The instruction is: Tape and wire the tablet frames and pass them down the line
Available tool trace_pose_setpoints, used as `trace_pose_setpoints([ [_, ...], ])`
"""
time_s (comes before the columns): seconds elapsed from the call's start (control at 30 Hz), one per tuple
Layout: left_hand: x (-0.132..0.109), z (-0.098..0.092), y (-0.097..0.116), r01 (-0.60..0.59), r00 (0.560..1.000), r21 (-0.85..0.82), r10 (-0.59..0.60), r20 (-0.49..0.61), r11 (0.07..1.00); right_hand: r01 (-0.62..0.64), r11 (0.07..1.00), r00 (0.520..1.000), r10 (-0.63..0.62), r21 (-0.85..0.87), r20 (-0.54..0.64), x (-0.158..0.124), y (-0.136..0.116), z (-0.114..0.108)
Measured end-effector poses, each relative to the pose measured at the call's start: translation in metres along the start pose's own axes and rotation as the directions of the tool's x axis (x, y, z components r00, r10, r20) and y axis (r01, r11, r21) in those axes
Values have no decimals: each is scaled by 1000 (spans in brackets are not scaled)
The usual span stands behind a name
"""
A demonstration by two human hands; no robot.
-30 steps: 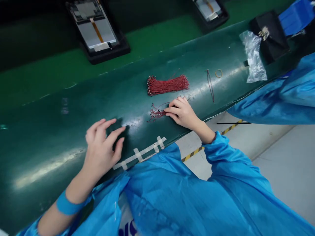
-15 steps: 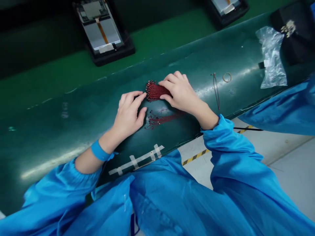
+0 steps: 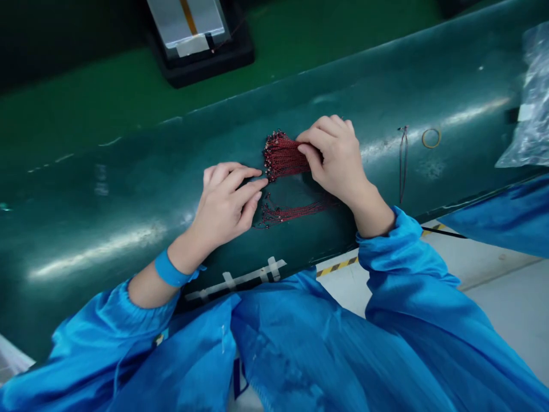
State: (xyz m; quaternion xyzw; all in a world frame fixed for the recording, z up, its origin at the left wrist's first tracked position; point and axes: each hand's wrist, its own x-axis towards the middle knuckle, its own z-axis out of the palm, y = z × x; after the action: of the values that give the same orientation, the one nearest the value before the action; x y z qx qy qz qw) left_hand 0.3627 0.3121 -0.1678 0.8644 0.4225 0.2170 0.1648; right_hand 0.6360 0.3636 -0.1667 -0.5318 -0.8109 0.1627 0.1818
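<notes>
A thick bundle of thin red wires (image 3: 285, 155) lies on the dark green bench top (image 3: 128, 189). My right hand (image 3: 337, 157) is closed over the right part of that bundle, thumb and fingers pressing it. My left hand (image 3: 227, 203) rests on the bench just left of it, fingers curled and pinched near the bundle's beaded ends; whether a wire is between them I cannot make out. A smaller loose bunch of red wires (image 3: 291, 212) lies on the bench between my hands, nearer to me.
A black tray holding a flat panel with an orange ribbon (image 3: 193, 28) sits on the bright green belt beyond. To the right lie a thin dark wire loop (image 3: 403, 163), a rubber band (image 3: 431, 138) and a clear plastic bag (image 3: 529, 109). White tape marks (image 3: 240, 279) the bench edge.
My right hand left the small bunch and moved up onto the thick bundle. My left hand slid right from the bare bench to the bundle's left end. The view shifted downward.
</notes>
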Motion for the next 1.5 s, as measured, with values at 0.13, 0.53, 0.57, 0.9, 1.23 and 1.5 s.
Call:
trace_pose_setpoints([
  [0.13, 4, 2, -4, -51, 999, 29, 51, 10, 998, -59, 998, 998, 59, -19, 23, 0, 1, 0],
  [0.53, 6, 2, -8, -86, 996, 43, 87, -9, 995, -10, 1000, 1000, 10, 16, 26, 1, 2, 11],
  [0.57, 6, 1, -7, -85, 996, 39, 86, -25, 996, -14, 999, 1000, 13, 33, 16, 1, 3, 11],
  [0.9, 5, -11, -8, 19, 994, 40, -15, -104, 999, -29, 967, 997, 45, 253, -58, 3, 11, 3],
  [1.23, 8, -5, -6, 66, 993, 18, -64, -101, 998, -68, 920, 993, 101, 387, -67, 2, 18, -1],
  [1.5, 6, -5, -6, 111, 992, 21, -110, -63, 994, -81, 912, 990, 121, 403, -74, 2, 18, -7],
])
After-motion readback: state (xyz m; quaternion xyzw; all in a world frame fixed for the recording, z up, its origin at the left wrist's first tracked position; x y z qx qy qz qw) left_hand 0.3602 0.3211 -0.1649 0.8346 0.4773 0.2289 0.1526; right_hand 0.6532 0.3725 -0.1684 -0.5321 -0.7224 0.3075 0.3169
